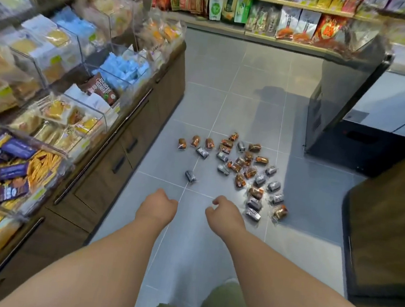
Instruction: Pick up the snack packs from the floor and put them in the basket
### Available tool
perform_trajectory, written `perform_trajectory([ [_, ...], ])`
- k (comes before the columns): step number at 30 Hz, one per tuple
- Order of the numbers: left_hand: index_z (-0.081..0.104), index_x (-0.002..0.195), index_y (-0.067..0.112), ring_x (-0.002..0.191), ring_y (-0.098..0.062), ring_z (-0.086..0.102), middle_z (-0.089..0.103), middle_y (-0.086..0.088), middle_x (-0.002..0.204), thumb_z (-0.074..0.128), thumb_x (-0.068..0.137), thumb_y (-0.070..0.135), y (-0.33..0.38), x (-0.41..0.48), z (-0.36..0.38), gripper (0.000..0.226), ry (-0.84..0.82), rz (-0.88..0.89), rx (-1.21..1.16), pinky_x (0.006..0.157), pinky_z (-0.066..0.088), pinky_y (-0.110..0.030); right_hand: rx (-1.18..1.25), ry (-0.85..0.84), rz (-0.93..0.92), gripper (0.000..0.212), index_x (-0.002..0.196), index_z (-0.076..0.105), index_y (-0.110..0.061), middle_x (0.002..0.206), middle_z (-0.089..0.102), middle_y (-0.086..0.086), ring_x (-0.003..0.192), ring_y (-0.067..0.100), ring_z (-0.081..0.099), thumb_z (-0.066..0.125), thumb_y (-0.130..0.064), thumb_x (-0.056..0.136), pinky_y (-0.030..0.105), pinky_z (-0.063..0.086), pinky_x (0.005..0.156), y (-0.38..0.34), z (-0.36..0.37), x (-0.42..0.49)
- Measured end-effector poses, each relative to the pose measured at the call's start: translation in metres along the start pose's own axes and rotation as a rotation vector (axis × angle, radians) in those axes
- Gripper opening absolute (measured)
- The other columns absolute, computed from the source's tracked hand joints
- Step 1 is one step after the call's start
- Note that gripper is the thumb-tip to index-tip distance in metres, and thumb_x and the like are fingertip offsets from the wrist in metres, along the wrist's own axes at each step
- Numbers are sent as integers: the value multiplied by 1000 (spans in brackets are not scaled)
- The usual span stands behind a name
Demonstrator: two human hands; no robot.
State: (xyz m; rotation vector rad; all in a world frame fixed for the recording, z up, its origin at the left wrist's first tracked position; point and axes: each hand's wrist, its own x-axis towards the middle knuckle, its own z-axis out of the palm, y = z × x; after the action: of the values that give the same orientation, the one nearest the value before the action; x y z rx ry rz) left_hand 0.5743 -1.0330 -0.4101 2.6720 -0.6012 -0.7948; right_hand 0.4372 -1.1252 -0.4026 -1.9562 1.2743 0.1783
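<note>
Plainly, we had not begun: every one of the snack packs [240, 169] that we could see lay on the grey tiled floor [203, 90], and none was in either hand. We held our left hand [159, 205] and our right hand [224, 215] out in front of us, side by side and a little apart, above the floor. The fingers of both were loosely curled under and, as far as we could see, gripped nothing.

The packs, some orange-brown and some grey, were scattered ahead of the hands and to the right of them. One lone grey pack [190, 176] lay just beyond the left hand, apart from the rest. A near grey pack [253, 214] and an orange pack [280, 212] lay just to the right of the right hand, and we judged these the closest to reach.

No basket showed anywhere in view, so we could not tell where it stood or whether anything was in it. To the left of the left hand ran a display of wrapped goods [52, 85]. By our reckoning the whole job was left: each pack to be lifted, and the basket to be found.
</note>
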Motion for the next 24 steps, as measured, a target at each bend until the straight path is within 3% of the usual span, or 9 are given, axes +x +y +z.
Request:
perform_trajectory([
  [5, 52, 98, 9, 96, -30, 57, 60, -12, 107, 44, 89, 24, 38, 89, -14, 19, -11, -6, 17, 74, 42, -29, -53, -52, -29, 41, 134, 43, -11, 131, 51, 9, 111, 26, 54, 40, -26, 97, 27, 39, 77, -26, -27, 97],
  [13, 51, 109, 7, 97, -28, 55, 59, -12, 111, 44, 91, 26, 145, 222, -50, 26, 1, -46, 14, 76, 41, -29, -41, -79, -90, 36, 127, 50, -9, 126, 55, 10, 110, 27, 55, 43, -24, 95, 27, 39, 77, -95, -107, 262],
  [17, 51, 109, 7, 101, -31, 56, 59, -13, 112, 45, 89, 25, 177, 278, -66, 27, 18, -76, 8, 81, 45, -33, -60, -93, -108, 40, 130, 48, -9, 132, 48, 14, 114, 32, 52, 43, -23, 93, 35, 45, 88, -124, -129, 325],
  [24, 42, 119, 9, 108, -33, 54, 54, -15, 120, 47, 89, 25, 197, 400, -84, 34, -39, -102, -14, 85, 45, -36, -129, -155, -33, 44, 135, 43, -11, 139, 38, 15, 125, 35, 43, 45, -22, 93, 38, 37, 101, -167, -132, 436],
])
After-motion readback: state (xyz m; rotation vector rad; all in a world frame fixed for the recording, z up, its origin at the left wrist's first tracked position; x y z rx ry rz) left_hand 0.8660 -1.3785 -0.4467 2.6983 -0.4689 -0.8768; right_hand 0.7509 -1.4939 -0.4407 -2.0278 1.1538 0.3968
